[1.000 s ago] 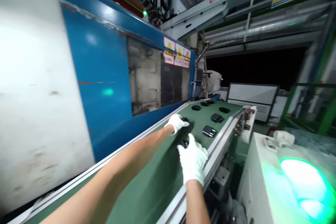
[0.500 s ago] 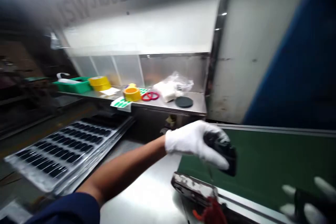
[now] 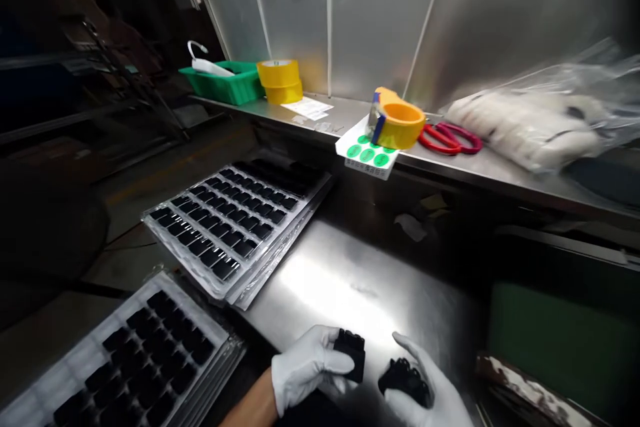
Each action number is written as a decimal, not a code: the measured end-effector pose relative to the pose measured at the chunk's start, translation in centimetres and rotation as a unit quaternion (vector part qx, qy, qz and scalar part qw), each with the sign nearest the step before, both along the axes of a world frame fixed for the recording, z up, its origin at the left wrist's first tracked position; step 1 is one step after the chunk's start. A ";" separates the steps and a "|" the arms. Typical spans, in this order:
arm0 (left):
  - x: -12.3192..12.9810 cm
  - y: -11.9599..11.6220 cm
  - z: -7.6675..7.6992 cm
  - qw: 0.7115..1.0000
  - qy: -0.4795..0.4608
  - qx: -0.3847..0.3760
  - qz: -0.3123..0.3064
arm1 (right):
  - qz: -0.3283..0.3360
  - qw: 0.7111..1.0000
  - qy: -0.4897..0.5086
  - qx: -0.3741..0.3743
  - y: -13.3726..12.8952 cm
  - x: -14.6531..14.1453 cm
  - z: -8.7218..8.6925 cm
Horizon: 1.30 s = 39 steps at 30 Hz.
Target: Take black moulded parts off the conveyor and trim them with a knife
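My left hand, in a white glove, is closed around a small black plastic part with a ridged top edge. To its right my right hand, also gloved, grips a second dark part with knobbly ends between thumb and fingers. Both hands are low in view over the shiny metal table, a short gap apart. At the left lies a clear tray filled with rows of black parts, on a stack of trays. Nearer me, another tray is partly filled with similar parts.
A metal shelf runs across the back. On it are a green basket, yellow tape rolls, a tape dispenser, green round stickers, red-handled scissors and a plastic bag. A green conveyor belt is at right.
The view has swung left and down, away from the conveyor. My left hand, with a black part, has come from above the belt to over the metal table, and my right hand is beside it.
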<state>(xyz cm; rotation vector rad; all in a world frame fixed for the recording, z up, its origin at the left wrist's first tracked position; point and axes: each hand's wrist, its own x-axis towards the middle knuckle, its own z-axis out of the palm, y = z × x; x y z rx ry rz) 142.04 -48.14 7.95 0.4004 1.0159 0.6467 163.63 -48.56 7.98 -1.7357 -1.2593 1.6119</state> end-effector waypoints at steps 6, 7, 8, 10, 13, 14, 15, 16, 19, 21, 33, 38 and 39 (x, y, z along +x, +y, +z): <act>-5.4 2.6 -1.5 0.996 -0.082 -0.032 -0.010 | -0.011 0.997 -0.073 0.027 2.5 -3.9 -8.5; -5.8 3.0 -1.3 0.995 -0.089 -0.042 -0.006 | 0.000 0.994 -0.102 0.033 2.5 -4.1 -10.5; -6.2 3.3 -1.1 0.994 -0.097 -0.049 -0.001 | 0.004 0.992 -0.121 0.035 2.5 -4.2 -12.3; -6.7 3.9 -0.5 0.991 -0.118 -0.056 0.001 | 0.000 0.989 -0.142 0.046 2.2 -4.3 -15.4; -7.1 4.4 0.5 0.991 -0.126 -0.038 -0.024 | -0.026 0.983 -0.169 0.063 1.5 -4.4 -17.8; -7.1 4.5 0.9 0.992 -0.121 -0.026 -0.038 | -0.037 0.981 -0.179 0.062 1.2 -4.4 -18.0; -7.2 4.6 1.4 0.992 -0.115 -0.014 -0.049 | -0.048 0.979 -0.188 0.058 0.9 -4.4 -18.1; -7.2 4.6 1.8 0.992 -0.108 -0.004 -0.058 | -0.057 0.978 -0.194 0.054 0.7 -4.4 -18.1; -7.3 4.5 2.8 0.991 -0.103 0.010 -0.083 | -0.073 0.977 -0.194 0.049 0.2 -4.3 -17.9; -7.2 4.3 3.2 0.989 -0.108 0.020 -0.096 | -0.081 0.978 -0.187 0.051 0.1 -4.3 -17.8; -6.6 0.1 1.2 0.992 0.001 0.116 -0.042 | -0.155 0.982 0.106 0.006 -3.2 -8.2 -7.1; -5.2 -0.6 0.2 0.977 0.035 0.202 -0.057 | -0.196 0.937 0.289 -0.012 -3.3 -10.4 -1.3; -4.8 -0.6 0.0 0.975 0.038 0.208 -0.065 | -0.200 0.941 0.275 -0.002 -3.2 -10.4 -0.7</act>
